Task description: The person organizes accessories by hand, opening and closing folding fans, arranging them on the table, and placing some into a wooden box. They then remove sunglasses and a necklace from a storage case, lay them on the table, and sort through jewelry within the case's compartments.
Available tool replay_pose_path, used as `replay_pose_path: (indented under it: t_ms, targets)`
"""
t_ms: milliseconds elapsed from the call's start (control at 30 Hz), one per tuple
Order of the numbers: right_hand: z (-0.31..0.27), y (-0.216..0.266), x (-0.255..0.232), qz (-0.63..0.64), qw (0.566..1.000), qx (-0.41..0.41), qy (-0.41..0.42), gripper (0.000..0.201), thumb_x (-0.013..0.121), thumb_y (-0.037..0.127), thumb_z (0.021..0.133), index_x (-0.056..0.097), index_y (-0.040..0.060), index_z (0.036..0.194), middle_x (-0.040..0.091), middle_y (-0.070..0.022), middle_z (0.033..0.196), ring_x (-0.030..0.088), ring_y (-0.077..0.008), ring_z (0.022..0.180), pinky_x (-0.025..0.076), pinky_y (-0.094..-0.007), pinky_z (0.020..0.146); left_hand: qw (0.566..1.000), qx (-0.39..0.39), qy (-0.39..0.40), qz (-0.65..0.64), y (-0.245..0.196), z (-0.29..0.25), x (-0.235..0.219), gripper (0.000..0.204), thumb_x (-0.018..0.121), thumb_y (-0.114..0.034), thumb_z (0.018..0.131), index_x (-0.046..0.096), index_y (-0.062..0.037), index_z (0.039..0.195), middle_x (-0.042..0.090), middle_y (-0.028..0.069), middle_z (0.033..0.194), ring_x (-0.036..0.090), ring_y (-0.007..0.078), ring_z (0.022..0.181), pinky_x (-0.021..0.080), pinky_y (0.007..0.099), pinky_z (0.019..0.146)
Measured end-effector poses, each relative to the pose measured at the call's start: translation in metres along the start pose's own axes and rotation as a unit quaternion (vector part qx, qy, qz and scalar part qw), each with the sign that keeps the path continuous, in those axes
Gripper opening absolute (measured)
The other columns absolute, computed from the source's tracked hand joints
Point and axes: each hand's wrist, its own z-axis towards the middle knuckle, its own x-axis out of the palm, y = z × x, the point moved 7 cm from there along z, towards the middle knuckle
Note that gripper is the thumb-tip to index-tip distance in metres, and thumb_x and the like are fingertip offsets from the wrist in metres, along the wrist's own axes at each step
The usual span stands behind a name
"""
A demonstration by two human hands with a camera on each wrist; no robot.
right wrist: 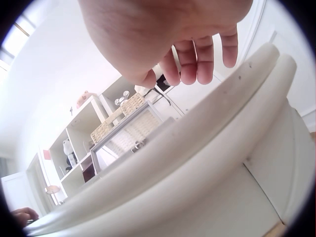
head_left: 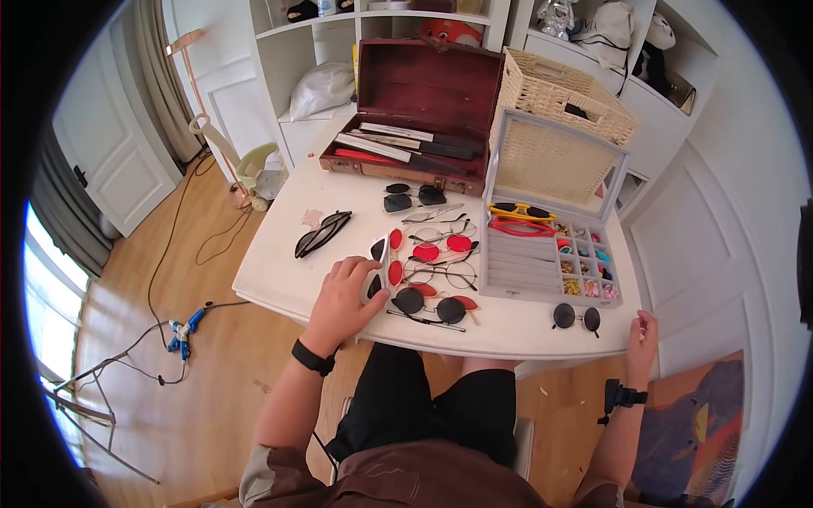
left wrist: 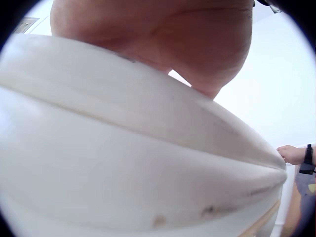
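Observation:
White-framed sunglasses with dark lenses (head_left: pixel 378 249) lie near the front of the table in the head view. My left hand (head_left: pixel 343 296) is over their near end, thumb and fingers on either side of a dark lens. The left wrist view shows only the underside of this hand (left wrist: pixel 158 29); its fingertips are hidden. Round glasses with red lenses (head_left: pixel 395 240) lie just right of the white pair. At the table's right edge is my right hand (head_left: pixel 644 336), beside round dark sunglasses (head_left: pixel 577 318). In the right wrist view this hand (right wrist: pixel 173 42) has loosely bent fingers, holding nothing.
Several more glasses lie mid-table, with dark folded glasses (head_left: pixel 323 234) to the left. A grey compartment case (head_left: pixel 517 292) with its lid raised holds yellow and red glasses and small items. Behind stand an open dark-red case (head_left: pixel 423 85) and a wicker basket (head_left: pixel 559 80).

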Motion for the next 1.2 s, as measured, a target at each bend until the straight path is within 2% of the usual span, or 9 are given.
replay_pose_path:
  t_ms: [33, 133, 267, 333, 533, 833, 1200]
  targets:
    - [-0.002, 0.000, 0.002, -0.008, 1.000, -0.024, -0.004, 0.025, 0.058, 0.015, 0.101, 0.059, 0.0011, 0.121, 0.064, -0.0100, 0.114, 0.059, -0.0203, 0.105, 0.045, -0.0329, 0.096, 1.000, -0.002, 0.008, -0.004, -0.001, 0.002, 0.002, 0.040, 0.071, -0.026, 0.086, 0.063, -0.0054, 0.120, 0.060, 0.0137, 0.121, 0.056, 0.0343, 0.114, 0.046, 0.0442, 0.098]
    - [-0.006, -0.007, 0.007, -0.029, 0.998, -0.042, -0.048, 0.027, 0.055, 0.016, 0.103, 0.057, 0.0010, 0.125, 0.061, -0.0109, 0.121, 0.056, -0.0218, 0.114, 0.041, -0.0333, 0.101, 1.000, -0.013, 0.008, -0.012, 0.006, 0.003, 0.007, 0.044, 0.071, -0.028, 0.086, 0.062, -0.0059, 0.122, 0.059, 0.0138, 0.125, 0.055, 0.0344, 0.118, 0.044, 0.0450, 0.101]
    - [-0.009, -0.017, 0.015, -0.014, 0.998, -0.023, -0.059, 0.028, 0.054, 0.016, 0.103, 0.055, -0.0009, 0.126, 0.059, -0.0140, 0.126, 0.053, -0.0248, 0.120, 0.038, -0.0358, 0.106, 1.000, -0.015, -0.011, -0.017, 0.010, 0.002, 0.009, 0.045, 0.070, -0.028, 0.086, 0.061, -0.0064, 0.124, 0.059, 0.0139, 0.128, 0.054, 0.0335, 0.121, 0.042, 0.0454, 0.104]
    - [-0.010, -0.011, 0.017, -0.021, 0.994, -0.038, -0.100, 0.029, 0.053, 0.014, 0.102, 0.054, -0.0015, 0.127, 0.055, -0.0163, 0.130, 0.050, -0.0295, 0.125, 0.034, -0.0390, 0.111, 1.000, -0.016, -0.007, -0.010, 0.008, 0.002, 0.009, 0.045, 0.070, -0.028, 0.085, 0.061, -0.0067, 0.124, 0.059, 0.0136, 0.127, 0.054, 0.0331, 0.121, 0.042, 0.0451, 0.105]
    - [-0.013, -0.028, 0.022, 0.001, 0.991, -0.037, -0.132, 0.028, 0.052, 0.011, 0.102, 0.054, -0.0006, 0.127, 0.055, -0.0156, 0.131, 0.050, -0.0298, 0.125, 0.035, -0.0389, 0.110, 1.000, -0.018, -0.008, 0.000, 0.006, -0.002, 0.010, 0.047, 0.070, -0.028, 0.083, 0.061, -0.0077, 0.124, 0.059, 0.0121, 0.127, 0.054, 0.0318, 0.123, 0.041, 0.0443, 0.106]
    - [-0.019, -0.019, 0.022, -0.008, 0.986, -0.062, -0.156, 0.026, 0.049, 0.005, 0.100, 0.055, 0.0002, 0.125, 0.054, -0.0156, 0.129, 0.050, -0.0300, 0.124, 0.036, -0.0399, 0.109, 1.000, -0.012, -0.004, 0.018, 0.003, -0.002, 0.012, 0.044, 0.070, -0.026, 0.081, 0.062, -0.0076, 0.121, 0.061, 0.0111, 0.123, 0.055, 0.0317, 0.119, 0.042, 0.0440, 0.105]
    - [-0.020, -0.031, 0.024, -0.005, 0.982, -0.073, -0.175, 0.028, 0.046, 0.002, 0.098, 0.056, 0.0007, 0.123, 0.054, -0.0154, 0.129, 0.049, -0.0297, 0.125, 0.035, -0.0403, 0.110, 1.000, -0.013, -0.009, 0.016, 0.003, 0.003, 0.013, 0.040, 0.070, -0.024, 0.081, 0.064, -0.0076, 0.118, 0.061, 0.0106, 0.121, 0.056, 0.0319, 0.118, 0.042, 0.0437, 0.104]
